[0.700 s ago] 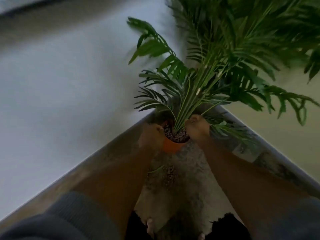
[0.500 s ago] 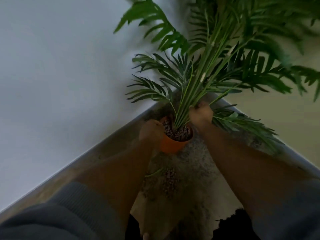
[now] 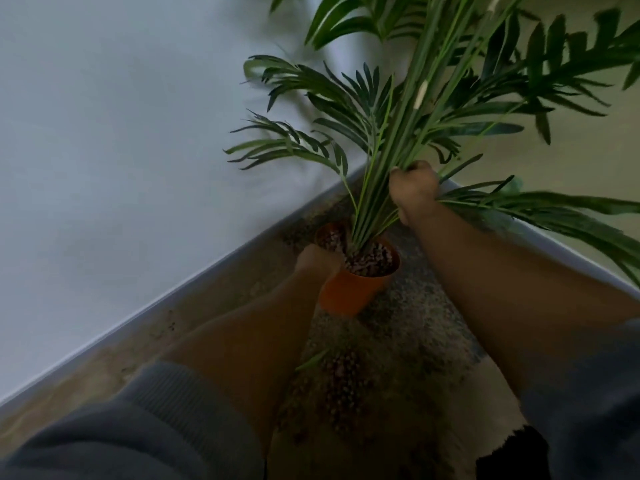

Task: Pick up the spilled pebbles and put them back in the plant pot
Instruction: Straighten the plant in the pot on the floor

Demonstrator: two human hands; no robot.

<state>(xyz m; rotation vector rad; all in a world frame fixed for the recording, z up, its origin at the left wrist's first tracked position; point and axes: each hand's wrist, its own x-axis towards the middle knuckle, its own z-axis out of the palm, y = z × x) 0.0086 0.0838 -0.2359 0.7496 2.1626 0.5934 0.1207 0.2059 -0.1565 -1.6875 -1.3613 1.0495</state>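
- Wall (image 3: 121, 133): fills the left, meeting the floor at a pale skirting (image 3: 207, 271) that runs diagonally into the corner where the pot stands.
- Left hand (image 3: 317, 263): pressed against the near left side of the pot's rim, fingers curled round it. How tightly it grips cannot be told, since the fingertips are hidden behind the rim. It looks placed to steady the pot.
- Pot (image 3: 349, 292): orange, on the rug (image 3: 415, 313), tipped a little toward the camera; its top layer of pebbles shows.
- Spilled pebbles (image 3: 341, 382): a dark scatter on the rug, nearer the camera than the pot, between the two forearms, with a loose leaf (image 3: 311, 358) at its edge. None is in either hand, so the gathering seems not yet begun.
- Stems (image 3: 384, 188): bunched, rising from the pot.
- Right hand (image 3: 414, 190): a closed fist round the stems above the pot, likely holding the plant upright.
- Fronds (image 3: 554, 209): splay right, over the skirting.
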